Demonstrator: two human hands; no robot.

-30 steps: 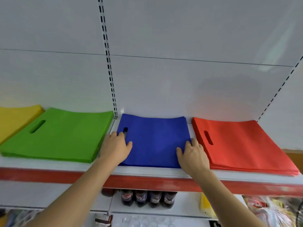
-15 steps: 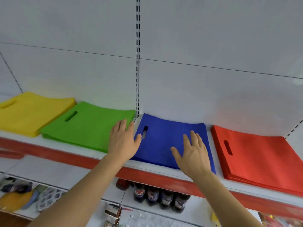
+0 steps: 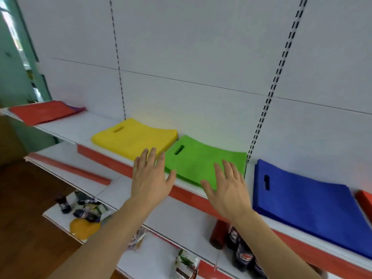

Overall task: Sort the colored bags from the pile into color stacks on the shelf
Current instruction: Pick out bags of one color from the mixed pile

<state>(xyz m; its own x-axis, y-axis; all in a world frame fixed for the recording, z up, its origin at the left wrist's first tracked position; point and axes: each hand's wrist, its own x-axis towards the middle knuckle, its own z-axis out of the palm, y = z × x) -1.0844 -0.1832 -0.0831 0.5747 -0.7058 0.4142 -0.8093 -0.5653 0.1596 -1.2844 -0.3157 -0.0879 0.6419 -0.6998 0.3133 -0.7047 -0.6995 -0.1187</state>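
Flat bag stacks lie side by side on the white shelf (image 3: 80, 129): yellow (image 3: 134, 137), green (image 3: 201, 161), blue (image 3: 306, 200), and a sliver of red (image 3: 365, 202) at the right edge. A mixed pile (image 3: 43, 113) with a red bag on top and a purple edge showing lies far left. My left hand (image 3: 150, 178) hovers with fingers spread in front of the gap between the yellow and green stacks. My right hand (image 3: 227, 188), also spread and holding nothing, is over the green stack's front right corner.
A red strip (image 3: 112, 160) edges the shelf front. Lower shelves hold dark drink bottles (image 3: 243, 254), snack packets (image 3: 187, 264) and a yellow packet (image 3: 84, 226). Slotted uprights run up the white back panel. Brown floor lies at lower left.
My view has swung left, bringing the far-left pile into sight. Both hands lifted off the blue stack and moved left, now open in front of the green stack.
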